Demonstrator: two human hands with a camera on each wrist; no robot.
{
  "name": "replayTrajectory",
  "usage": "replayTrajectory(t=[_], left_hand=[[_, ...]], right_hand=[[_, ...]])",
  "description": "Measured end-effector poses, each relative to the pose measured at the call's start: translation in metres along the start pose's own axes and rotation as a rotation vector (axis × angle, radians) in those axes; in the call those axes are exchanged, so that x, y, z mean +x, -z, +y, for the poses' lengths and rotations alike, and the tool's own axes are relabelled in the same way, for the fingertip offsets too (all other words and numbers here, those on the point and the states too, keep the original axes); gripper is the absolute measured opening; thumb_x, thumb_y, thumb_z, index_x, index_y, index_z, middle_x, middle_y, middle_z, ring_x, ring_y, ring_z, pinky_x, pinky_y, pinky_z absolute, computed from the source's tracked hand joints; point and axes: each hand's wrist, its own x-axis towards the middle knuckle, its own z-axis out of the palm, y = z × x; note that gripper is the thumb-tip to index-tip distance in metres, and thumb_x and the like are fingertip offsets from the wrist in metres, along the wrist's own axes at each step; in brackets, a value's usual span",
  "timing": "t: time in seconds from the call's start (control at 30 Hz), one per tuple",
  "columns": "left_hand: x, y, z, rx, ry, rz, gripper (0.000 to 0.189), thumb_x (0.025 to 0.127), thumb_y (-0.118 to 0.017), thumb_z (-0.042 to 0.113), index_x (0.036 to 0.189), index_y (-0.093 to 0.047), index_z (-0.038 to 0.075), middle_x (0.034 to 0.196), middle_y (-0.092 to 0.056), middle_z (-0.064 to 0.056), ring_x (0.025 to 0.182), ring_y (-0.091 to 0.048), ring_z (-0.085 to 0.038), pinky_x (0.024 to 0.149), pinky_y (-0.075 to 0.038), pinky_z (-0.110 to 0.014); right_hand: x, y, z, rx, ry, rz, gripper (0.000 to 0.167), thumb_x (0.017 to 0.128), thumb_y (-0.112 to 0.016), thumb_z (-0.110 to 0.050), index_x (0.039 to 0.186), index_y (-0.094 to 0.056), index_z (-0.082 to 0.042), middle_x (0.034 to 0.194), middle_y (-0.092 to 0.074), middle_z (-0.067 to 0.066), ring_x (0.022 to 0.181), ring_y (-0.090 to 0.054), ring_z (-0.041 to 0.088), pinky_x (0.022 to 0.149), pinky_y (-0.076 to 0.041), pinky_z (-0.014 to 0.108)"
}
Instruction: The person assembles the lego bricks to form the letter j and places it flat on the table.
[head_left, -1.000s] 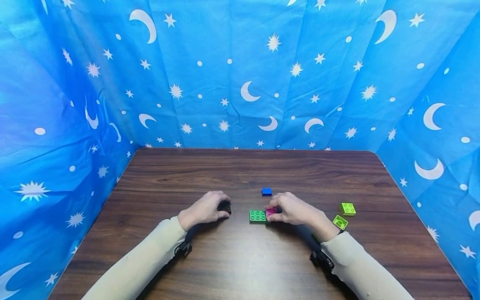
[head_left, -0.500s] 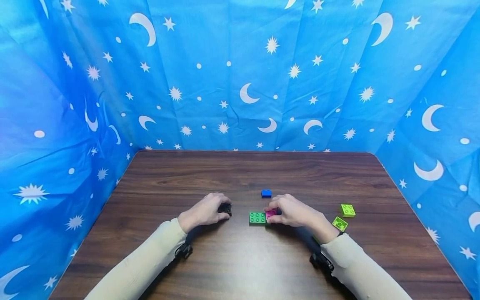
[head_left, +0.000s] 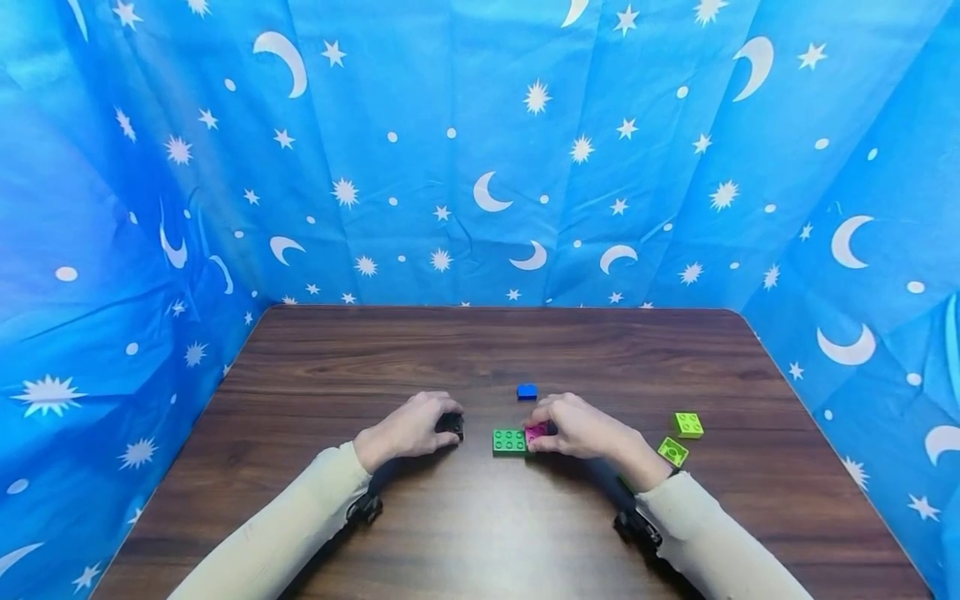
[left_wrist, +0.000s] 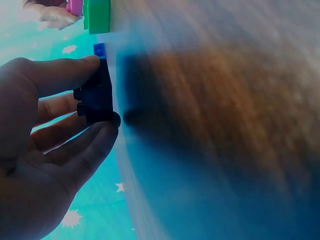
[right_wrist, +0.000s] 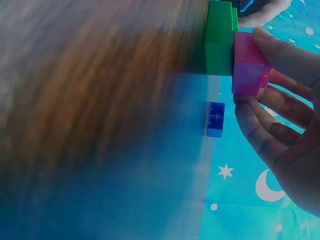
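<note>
My left hand (head_left: 408, 429) pinches a black brick (left_wrist: 95, 95) between thumb and fingers, low over the table to the left of a green brick (head_left: 509, 442). The green brick lies studs up at the middle of the table. On its right end sits a pink brick (right_wrist: 249, 62), which the thumb and fingers of my right hand (head_left: 581, 427) grip from the sides. In the right wrist view the pink brick's underside meets the green one's top. My fingers hide part of the black and pink bricks in the head view.
A blue brick (head_left: 527, 392) lies behind the right hand. Two lime bricks are to the right: one studs up (head_left: 687, 424), and a tipped lime brick (head_left: 673, 452) showing its hollow underside. Something greenish is mostly hidden under the right wrist. A star-patterned blue cloth (head_left: 420, 208) surrounds the brown table (head_left: 375, 350).
The head view has shifted slightly, so everything appears a little lower and further left. Both hands keep their holds on the black and pink bricks, with no clear movement against the table.
</note>
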Motion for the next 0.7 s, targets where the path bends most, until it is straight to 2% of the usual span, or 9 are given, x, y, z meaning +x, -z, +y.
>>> replayTrajectory(t=[0.33,0.53,0.7], left_hand=[[0.0032,0.0016,0.0033,-0.009,-0.019,0.015,0.039,0.086,-0.074,0.028,0.117,-0.067,0.007,0.109,-0.067,-0.004,0.097,-0.063,-0.017,0.087,-0.052,-0.035],[0.0031,0.0034,0.0068,-0.025,-0.009,-0.008,0.039,0.086,-0.073,0.027,0.119,-0.066,0.006,0.111,-0.067,-0.005,0.100,-0.063,-0.018,0.087,-0.052,-0.036],[0.0037,0.0029,0.0090,-0.027,-0.011,-0.012,0.039,0.087,-0.073,0.027,0.119,-0.066,0.006,0.112,-0.068,-0.006,0.102,-0.063,-0.020,0.089,-0.052,-0.037]], right_hand=[[-0.0012,0.0019,-0.0030,-0.006,-0.011,-0.002,0.025,0.086,-0.075,-0.026,0.101,-0.074,-0.006,0.094,-0.071,0.001,0.086,-0.063,0.011,0.074,-0.052,0.028],[-0.0010,0.0003,-0.0013,0.002,-0.005,-0.002,0.027,0.086,-0.075,-0.026,0.104,-0.074,-0.006,0.093,-0.070,0.000,0.079,-0.059,0.009,0.069,-0.048,0.024],[-0.0004,-0.0006,0.0010,-0.002,0.002,-0.001,0.027,0.086,-0.075,-0.027,0.104,-0.074,-0.006,0.092,-0.069,-0.002,0.079,-0.058,0.007,0.069,-0.048,0.024]])
